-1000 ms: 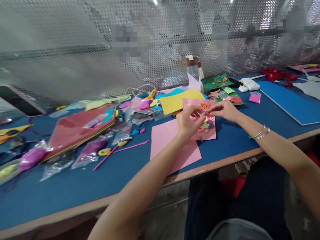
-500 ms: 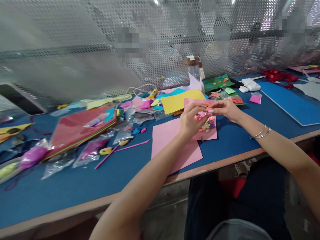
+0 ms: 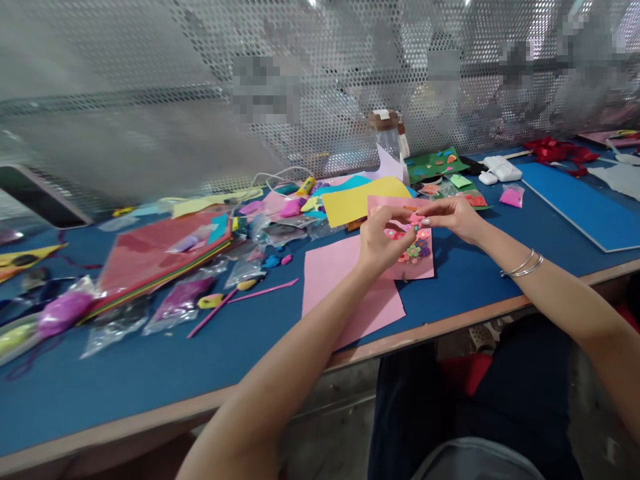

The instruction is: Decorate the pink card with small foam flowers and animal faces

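A small pink piece [image 3: 416,219], perhaps a clay flower, is pinched between the fingertips of my right hand [image 3: 459,219]. From the other side my left hand [image 3: 380,239] meets it, fingers curled and thumb bent inward. A tiny green dot shows at the left thumb tip; what that hand grips is too small to make out. Beneath both hands lies a pink card [image 3: 425,268] with several small colourful flowers [image 3: 414,251] on it. Part of the card is hidden by my left hand. A larger pink sheet [image 3: 330,273] lies under my left forearm.
Behind the card are a yellow sheet [image 3: 367,200], a lidded jar [image 3: 387,133] and a green decorated card [image 3: 435,165]. Leftward lie red folders [image 3: 155,257], clay bags [image 3: 183,300] and purple sticks [image 3: 213,313]. A blue board [image 3: 585,207] lies to the right. Perforated metal [image 3: 325,100] rises behind.
My fingers have shifted slightly around the pink piece, and a tiny green dot now shows at my left thumb tip. The card and sheets have stayed in place.
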Demonstrator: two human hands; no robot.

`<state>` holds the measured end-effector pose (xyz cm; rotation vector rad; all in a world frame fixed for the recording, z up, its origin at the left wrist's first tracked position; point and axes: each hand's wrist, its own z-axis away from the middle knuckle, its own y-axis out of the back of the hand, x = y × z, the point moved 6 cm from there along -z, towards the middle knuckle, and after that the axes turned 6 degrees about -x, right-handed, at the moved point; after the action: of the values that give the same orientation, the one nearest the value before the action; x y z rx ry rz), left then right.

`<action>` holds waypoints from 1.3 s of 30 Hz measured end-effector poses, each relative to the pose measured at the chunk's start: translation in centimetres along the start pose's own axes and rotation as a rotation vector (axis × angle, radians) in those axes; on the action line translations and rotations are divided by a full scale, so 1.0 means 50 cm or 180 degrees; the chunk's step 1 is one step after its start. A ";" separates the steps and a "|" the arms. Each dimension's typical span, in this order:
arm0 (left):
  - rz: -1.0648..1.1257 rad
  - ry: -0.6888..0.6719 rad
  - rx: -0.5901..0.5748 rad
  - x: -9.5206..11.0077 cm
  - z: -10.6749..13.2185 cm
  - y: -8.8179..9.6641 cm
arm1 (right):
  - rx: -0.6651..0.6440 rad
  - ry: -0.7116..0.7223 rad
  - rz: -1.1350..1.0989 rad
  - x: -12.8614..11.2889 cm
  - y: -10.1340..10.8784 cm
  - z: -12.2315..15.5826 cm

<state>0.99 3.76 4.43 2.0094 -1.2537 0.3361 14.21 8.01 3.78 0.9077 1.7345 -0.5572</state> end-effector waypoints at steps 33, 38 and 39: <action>-0.0159 0.0022 0.0077 0.001 -0.001 0.009 | 0.0498 -0.0543 -0.0458 0.022 0.009 0.003; -0.0122 0.0133 0.0028 -0.004 0.000 0.003 | 0.0299 -0.0223 -0.0166 0.016 0.006 -0.004; -0.0085 0.0194 0.0044 -0.006 0.001 0.003 | 0.0291 -0.0198 -0.0143 0.017 0.007 -0.004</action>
<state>0.72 3.91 4.29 2.0108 -1.1887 0.3912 14.24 8.64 3.08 0.9076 1.6879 -0.6921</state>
